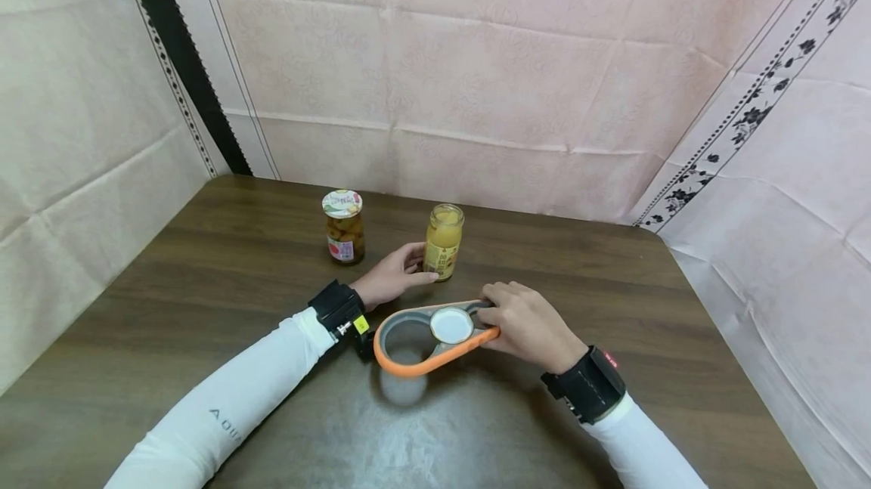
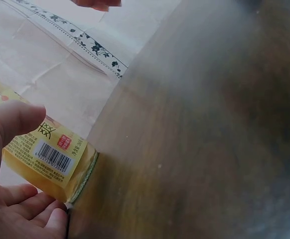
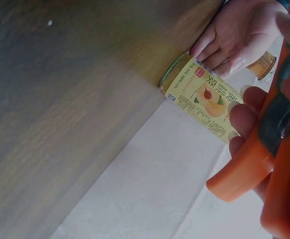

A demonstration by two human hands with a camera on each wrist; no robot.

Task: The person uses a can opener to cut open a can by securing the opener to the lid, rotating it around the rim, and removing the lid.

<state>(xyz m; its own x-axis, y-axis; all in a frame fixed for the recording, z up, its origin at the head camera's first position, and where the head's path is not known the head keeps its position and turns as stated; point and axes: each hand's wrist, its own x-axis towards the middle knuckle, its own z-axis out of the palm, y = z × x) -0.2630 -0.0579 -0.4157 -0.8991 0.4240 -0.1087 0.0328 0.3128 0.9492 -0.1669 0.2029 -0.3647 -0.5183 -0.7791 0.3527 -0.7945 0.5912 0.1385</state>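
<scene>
An open glass jar [image 1: 442,243] with yellow contents and a peach-printed label [image 3: 210,97] stands upright on the table. My left hand [image 1: 398,275] is at the jar's left side, fingers fairly straight and thumb in front of the label [image 2: 50,149]; whether it touches the glass I cannot tell. In my right hand [image 1: 527,323] is an orange and grey jar opener [image 1: 408,369], gripped by its handles and held above the table. A round white lid [image 1: 451,325] sits between the opener's arms, near my fingers.
A second jar [image 1: 345,228], with a patterned lid and brown contents, stands at the back left. The wooden table [image 1: 272,270] ends at a pale cloth backdrop [image 1: 476,96], with cloth [image 1: 803,247] also along the right side.
</scene>
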